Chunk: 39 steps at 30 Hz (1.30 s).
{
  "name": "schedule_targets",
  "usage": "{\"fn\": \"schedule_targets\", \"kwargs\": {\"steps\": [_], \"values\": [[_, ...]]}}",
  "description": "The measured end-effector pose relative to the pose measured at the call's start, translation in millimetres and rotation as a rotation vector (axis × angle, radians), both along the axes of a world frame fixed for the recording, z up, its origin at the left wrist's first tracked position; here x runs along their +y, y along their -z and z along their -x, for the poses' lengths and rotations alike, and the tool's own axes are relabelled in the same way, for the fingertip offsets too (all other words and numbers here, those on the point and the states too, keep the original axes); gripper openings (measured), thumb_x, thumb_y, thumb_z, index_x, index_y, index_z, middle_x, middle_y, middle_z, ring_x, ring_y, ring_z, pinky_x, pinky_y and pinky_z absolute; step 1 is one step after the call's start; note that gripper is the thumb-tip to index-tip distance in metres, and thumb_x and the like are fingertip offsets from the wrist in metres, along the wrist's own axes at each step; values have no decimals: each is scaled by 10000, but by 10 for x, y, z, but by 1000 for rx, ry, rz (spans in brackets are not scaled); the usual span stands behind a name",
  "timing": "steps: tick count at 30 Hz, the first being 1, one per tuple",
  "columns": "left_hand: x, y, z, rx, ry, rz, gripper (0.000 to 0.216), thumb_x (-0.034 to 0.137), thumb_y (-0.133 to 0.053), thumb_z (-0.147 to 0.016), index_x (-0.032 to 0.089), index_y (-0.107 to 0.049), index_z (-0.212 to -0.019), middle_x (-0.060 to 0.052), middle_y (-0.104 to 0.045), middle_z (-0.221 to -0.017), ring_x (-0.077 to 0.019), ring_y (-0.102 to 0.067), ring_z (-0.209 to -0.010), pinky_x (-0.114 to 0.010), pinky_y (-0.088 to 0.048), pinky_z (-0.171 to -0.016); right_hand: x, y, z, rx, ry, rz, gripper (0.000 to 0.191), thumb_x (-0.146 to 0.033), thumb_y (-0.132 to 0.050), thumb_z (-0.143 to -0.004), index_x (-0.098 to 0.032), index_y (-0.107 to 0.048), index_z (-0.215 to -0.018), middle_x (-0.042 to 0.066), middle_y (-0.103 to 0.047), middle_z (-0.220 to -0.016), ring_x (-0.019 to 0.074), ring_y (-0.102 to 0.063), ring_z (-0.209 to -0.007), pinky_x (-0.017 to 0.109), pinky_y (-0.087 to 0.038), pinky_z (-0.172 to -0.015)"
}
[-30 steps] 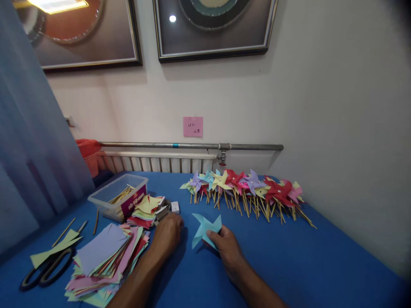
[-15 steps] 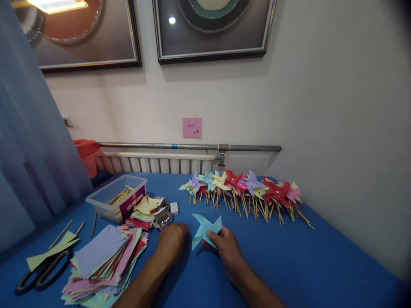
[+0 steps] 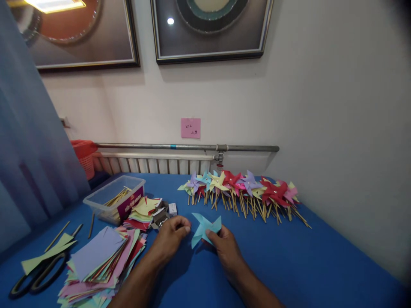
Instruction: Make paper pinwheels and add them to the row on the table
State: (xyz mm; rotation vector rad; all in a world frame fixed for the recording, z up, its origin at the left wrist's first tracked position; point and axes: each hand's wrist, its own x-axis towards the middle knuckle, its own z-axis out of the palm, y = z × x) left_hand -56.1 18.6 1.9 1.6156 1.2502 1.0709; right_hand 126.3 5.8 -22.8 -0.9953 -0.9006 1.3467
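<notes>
A light blue paper pinwheel (image 3: pixel 203 226) is pinched at its middle between the thumb and fingers of my right hand (image 3: pixel 228 248). My left hand (image 3: pixel 171 236) is just left of it, apart from the paper, with thumb and fingertips pressed together; whatever they may hold is too small to make out. Behind my left hand stand small open boxes of shiny metal pins (image 3: pixel 160 219), partly covered by the hand. A small white box (image 3: pixel 172 209) is beside them. Left of these lie cut paper pieces (image 3: pixel 144 209).
Finished pinwheels (image 3: pixel 244 188) on sticks lie in a row at the back. A clear plastic box (image 3: pixel 112 199) holds sticks. A stack of coloured paper (image 3: pixel 99 261) and black-handled scissors (image 3: pixel 48 273) under pale green paper (image 3: pixel 48 253) lie left on the blue table (image 3: pixel 289 265).
My left hand has lifted from beside the pin boxes and turned, its pinched fingertips now closer to the blue pinwheel. My right hand keeps its hold. The view has shifted slightly.
</notes>
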Motion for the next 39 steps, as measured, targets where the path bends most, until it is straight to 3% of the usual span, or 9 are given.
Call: {"fn": "schedule_targets", "kwargs": {"steps": [3, 6, 10, 16, 25, 33, 39], "values": [[-70, -39, -95, -268, 127, 83, 181, 337, -692, -692, 170, -624, -676, -97, -687, -1114, -230, -609, -947, -302, -423, -814, -4, 13, -3, 6, 11, 4, 329, -370, -842, -653, -171, -728, -890, 36, -738, -832, 223, -675, -774, 365, -574, -773], [-126, -40, -161, -328, 194, 146, 200, 345, -722, -674, 164, -636, -680, -109, -684, -1128, -230, -604, -946, -313, -414, -829, 20, 57, -9, -31, -12, -19, 352, -391, -829, -660, -156, -728, -902, 39, -731, -794, 213, -657, -740, 334, -550, -728], [-136, -27, -170, -287, 174, 113, 194, 352, -705, -674, 171, -637, -686, -95, -681, -1019, -227, -584, -965, -302, -406, -838, 80, 135, -31, -101, -30, -55, 371, -418, -810, -663, -149, -735, -908, 47, -733, -778, 213, -640, -718, 313, -517, -678], [-106, 0, -168, -197, 193, 67, 198, 374, -653, -713, 180, -616, -718, -33, -603, -810, -149, -492, -705, -262, -375, -660, 121, 187, -46, -165, -8, -79, 346, -435, -796, -660, -167, -738, -871, 33, -734, -763, 205, -619, -681, 310, -494, -668], [-148, 25, -294, -174, 128, -39, 143, 297, -621, -740, 163, -632, -689, -9, -549, -765, -149, -502, -743, -258, -377, -697, 40, 61, 21, -143, -15, -140, 236, -352, -785, -677, -180, -720, -825, 28, -732, -763, 217, -631, -726, 308, -494, -699], [-155, 35, -309, -114, 58, -76, 105, 249, -593, -737, 171, -623, -673, -3, -534, -720, -152, -499, -715, -260, -382, -679, 57, 92, 13, -180, 2, -171, 228, -352, -765, -695, -191, -727, -853, 46, -758, -825, 250, -665, -815, 349, -515, -792], [-160, 49, -318, -58, 17, -96, 126, 264, -571, -776, 181, -601, -686, -7, -554, -729, -153, -503, -714, -251, -384, -666, 40, 92, 9, -170, -11, -175, 240, -362, -767, -710, -187, -731, -869, 40, -755, -825, 236, -663, -799, 328, -507, -763]]}}
